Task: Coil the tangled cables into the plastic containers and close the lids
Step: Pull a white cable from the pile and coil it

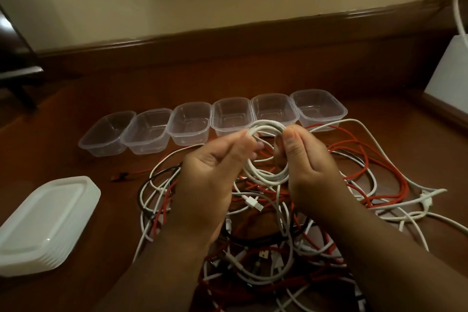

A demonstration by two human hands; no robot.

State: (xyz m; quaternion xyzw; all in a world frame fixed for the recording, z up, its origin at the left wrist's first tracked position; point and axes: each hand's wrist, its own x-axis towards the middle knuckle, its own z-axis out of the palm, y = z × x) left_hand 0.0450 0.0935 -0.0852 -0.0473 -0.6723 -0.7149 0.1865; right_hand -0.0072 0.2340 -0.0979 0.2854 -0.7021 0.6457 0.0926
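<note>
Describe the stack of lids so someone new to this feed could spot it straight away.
Start from the row of six clear containers along the back of the wooden table, then go to the row's left end and come toward the near-left table edge. The stack of lids lies there, apart from the cable tangle: flat, milky white and ribbed at its edge, not a clear, deep tub.

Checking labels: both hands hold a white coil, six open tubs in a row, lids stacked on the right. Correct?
Not quite: the head view shows the lids stacked on the left. The rest holds: both the left hand and right hand hold the white coil, and six tubs stand open.
</note>
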